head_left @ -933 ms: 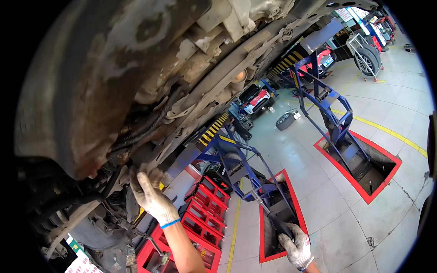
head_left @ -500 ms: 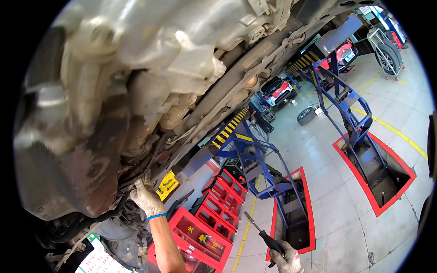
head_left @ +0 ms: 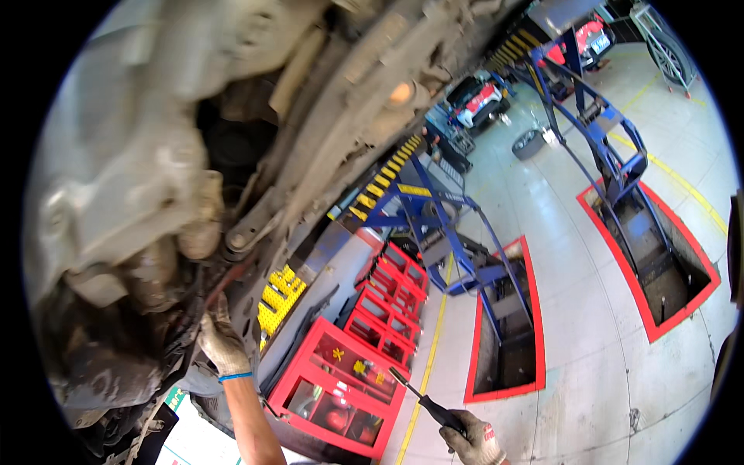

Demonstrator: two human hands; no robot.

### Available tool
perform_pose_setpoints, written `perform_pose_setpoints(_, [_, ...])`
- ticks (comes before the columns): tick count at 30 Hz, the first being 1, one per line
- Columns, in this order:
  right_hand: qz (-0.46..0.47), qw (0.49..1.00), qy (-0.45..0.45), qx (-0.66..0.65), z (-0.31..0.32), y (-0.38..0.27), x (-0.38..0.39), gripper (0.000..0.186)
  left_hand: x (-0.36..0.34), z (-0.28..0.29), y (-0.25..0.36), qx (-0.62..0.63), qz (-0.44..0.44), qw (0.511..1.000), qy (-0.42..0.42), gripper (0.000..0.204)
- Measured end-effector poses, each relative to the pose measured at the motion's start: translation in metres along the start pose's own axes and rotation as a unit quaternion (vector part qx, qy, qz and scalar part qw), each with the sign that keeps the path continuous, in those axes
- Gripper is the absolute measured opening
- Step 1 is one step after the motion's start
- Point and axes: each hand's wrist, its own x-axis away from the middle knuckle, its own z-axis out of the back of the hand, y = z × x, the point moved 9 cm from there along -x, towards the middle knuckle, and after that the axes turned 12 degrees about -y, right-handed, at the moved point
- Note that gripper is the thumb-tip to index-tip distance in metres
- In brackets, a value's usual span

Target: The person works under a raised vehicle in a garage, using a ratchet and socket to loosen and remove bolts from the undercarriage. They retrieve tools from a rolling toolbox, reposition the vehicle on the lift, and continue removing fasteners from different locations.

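Observation:
The dirty underside of a raised car [head_left: 116, 217] fills the upper left. My left hand [head_left: 221, 345], in a soiled knit glove, reaches up among dark lines and a reddish part [head_left: 225, 283]; its fingers are curled, partly hidden, on something I cannot make out. Low in the middle, my gloved right hand [head_left: 473, 438] is closed on a black-handled tool [head_left: 438, 411] with a slim metal shaft pointing up and leftward, away from the car's parts.
Blue lifts [head_left: 488, 271] [head_left: 620, 143] rise from red-edged floor pits [head_left: 540, 349] [head_left: 682, 310]. Red cabinets [head_left: 333, 418] and a yellow tool board [head_left: 279, 298] are below the car. A loose wheel [head_left: 527, 143], a wheel rack [head_left: 678, 74] and other cars [head_left: 477, 105] are farther back.
My left hand has reached deeper among the underside parts and its fingers have curled. The tool's shaft in my right hand has swung into clear view. The whole view has shifted.

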Motion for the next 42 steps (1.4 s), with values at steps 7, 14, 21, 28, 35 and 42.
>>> perform_pose_setpoints(7, [-0.044,0.998,0.02,-0.033,0.042,0.045,-0.01,0.034,-0.008,-0.01,0.01,-0.056,0.038,0.997,0.04,0.055])
perform_pose_setpoints(14, [-0.086,0.991,-0.015,-0.102,0.072,0.096,-0.065,0.033,-0.017,0.013,0.028,-0.098,0.02,0.995,0.001,0.061])
perform_pose_setpoints(21, [-0.092,0.989,-0.078,-0.082,0.107,0.128,-0.139,0.036,-0.003,0.007,0.042,-0.146,-0.015,0.987,0.062,0.063])
perform_pose_setpoints(28, [-0.096,0.984,-0.11,-0.101,0.109,0.138,-0.182,0.038,-0.001,0.025,0.048,-0.11,0.023,0.994,0.006,0.048])
perform_pose_setpoints(35, [-0.12,0.968,-0.147,-0.165,0.075,0.125,-0.178,0.039,0.009,-0.005,0.063,-0.144,0.078,0.985,-0.057,0.049])
perform_pose_setpoints(42, [-0.183,0.946,-0.227,-0.138,0.01,0.164,-0.115,0.026,0.032,-0.052,0.025,-0.173,0.1,0.979,0.032,0.052])
